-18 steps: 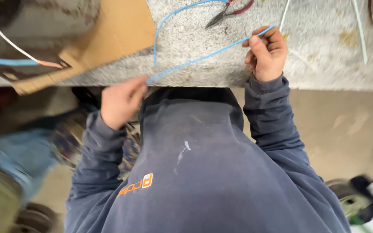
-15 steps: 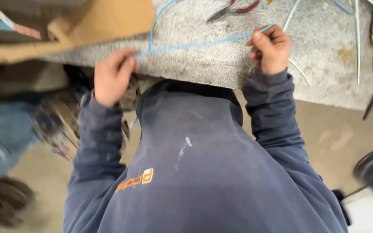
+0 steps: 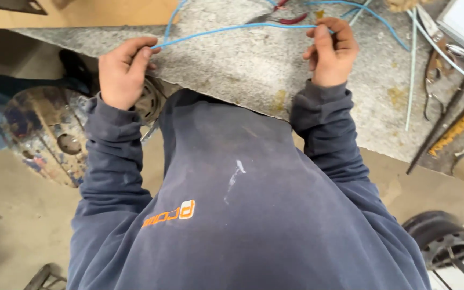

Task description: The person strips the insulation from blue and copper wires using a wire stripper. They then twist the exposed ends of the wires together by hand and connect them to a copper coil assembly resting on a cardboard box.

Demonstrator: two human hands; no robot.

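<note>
Blue wire [image 3: 232, 29] is held taut above a grey speckled worktop [image 3: 243, 70], pinched at one end between thumb and forefinger of the left hand [image 3: 122, 70] and gripped at the other by the curled fingers of the right hand [image 3: 331, 51]. Red-handled pliers [image 3: 283, 19] lie just beyond the wire, and what appear to be metal tools [image 3: 436, 70] rest at the right edge. Brown cardboard [image 3: 81, 13] is seen at top left, with a bare concrete floor [image 3: 22, 215] below.
</note>
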